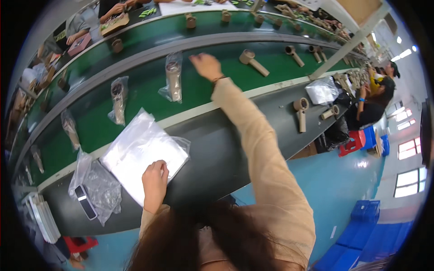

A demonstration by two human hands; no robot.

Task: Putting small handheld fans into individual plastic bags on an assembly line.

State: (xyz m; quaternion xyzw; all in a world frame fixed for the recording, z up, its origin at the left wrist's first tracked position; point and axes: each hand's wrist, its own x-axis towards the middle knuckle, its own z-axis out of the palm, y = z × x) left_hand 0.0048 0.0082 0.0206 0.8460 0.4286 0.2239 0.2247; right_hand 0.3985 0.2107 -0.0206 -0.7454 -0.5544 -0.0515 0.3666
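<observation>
My right hand (pixel 208 67) reaches out over the green conveyor belt (pixel 149 92), a little blurred, fingers outstretched with nothing seen in them. Just left of it, a brown device with a round barrel head and straight handle (pixel 173 77), like a hair dryer or small fan, lies in a clear bag. Over a stack of clear plastic bags (pixel 135 158) on the dark table (pixel 212 153), my left hand (pixel 156 183) has its fingers bent and pressed together. Whether they pinch a bag cannot be made out. An unbagged device (pixel 253 62) lies right of my right hand.
More bagged devices (pixel 118 100) lie along the belt to the left. Crumpled plastic (pixel 106 187) and a dark oblong gadget (pixel 86 202) sit at the table's left. Two loose devices (pixel 301 115) and a bag pile (pixel 323 90) lie right. Several people work around the line.
</observation>
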